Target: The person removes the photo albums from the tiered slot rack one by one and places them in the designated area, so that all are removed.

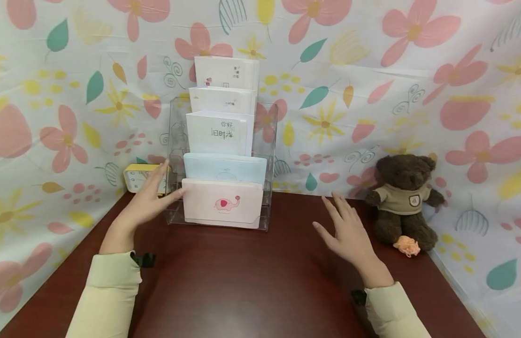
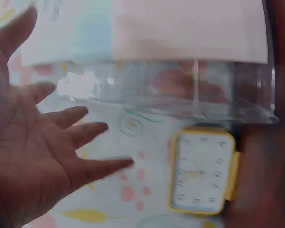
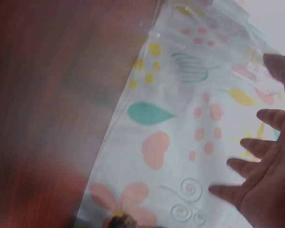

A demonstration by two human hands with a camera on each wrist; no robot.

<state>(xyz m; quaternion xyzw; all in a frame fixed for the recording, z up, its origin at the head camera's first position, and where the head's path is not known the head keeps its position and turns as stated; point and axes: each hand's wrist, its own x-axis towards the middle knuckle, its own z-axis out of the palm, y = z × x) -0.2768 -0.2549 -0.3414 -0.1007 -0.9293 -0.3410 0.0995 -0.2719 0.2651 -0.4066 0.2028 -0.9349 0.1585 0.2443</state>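
Observation:
A clear tiered rack (image 1: 269, 202) stands on the table with several notebooks in it. At the front is a pink notebook (image 1: 205, 202) with an elephant picture; behind it come a light blue one (image 1: 201, 165) and white ones (image 1: 220, 141) with printed characters. My left hand (image 1: 144, 202) is raised beside the rack's left side, fingers spread and thumb pointing at the pink notebook's edge. In the left wrist view the palm (image 2: 33, 142) holds nothing. My right hand (image 1: 347, 230) hovers over the table to the right of the rack, fingers spread, empty.
A yellow-framed clock (image 1: 135, 174) stands behind my left hand, against the wall side. At the right back sits a brown teddy bear (image 1: 406, 197) in a beige shirt, with an orange fluffy ball (image 1: 407, 246) at its feet. Flower-patterned cloth (image 1: 328, 141) encloses the dark red table (image 1: 243, 281).

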